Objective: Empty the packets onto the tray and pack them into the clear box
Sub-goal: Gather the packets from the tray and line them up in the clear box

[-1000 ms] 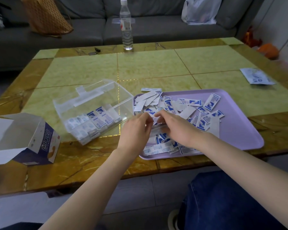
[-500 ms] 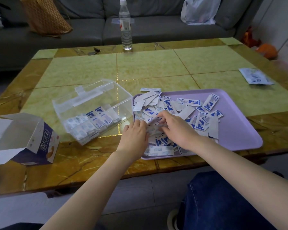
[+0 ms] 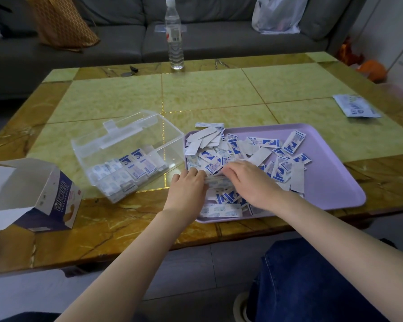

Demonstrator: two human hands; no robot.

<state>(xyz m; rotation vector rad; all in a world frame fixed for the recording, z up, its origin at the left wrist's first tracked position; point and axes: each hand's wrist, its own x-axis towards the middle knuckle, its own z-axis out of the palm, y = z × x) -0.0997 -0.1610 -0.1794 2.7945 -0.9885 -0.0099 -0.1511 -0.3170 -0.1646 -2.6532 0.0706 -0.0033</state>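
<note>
A lilac tray [image 3: 335, 182] lies on the table's near right, covered with several small white-and-blue packets [image 3: 263, 145]. Both hands are over the tray's left part. My left hand [image 3: 186, 189] and my right hand [image 3: 251, 182] together hold a small stack of packets [image 3: 216, 181] between their fingers. To the left stands the clear box [image 3: 126, 145], tilted, with several packets stacked in its lower part.
An opened cardboard carton [image 3: 42, 196] lies at the near left. A water bottle [image 3: 173, 36] stands at the far edge, a flat printed pouch [image 3: 356, 105] at the right. One packet [image 3: 208, 124] lies just beyond the tray. A sofa is behind the table.
Both hands have closed together on a small stack of packets over the tray's left part. The box and tray have not moved.
</note>
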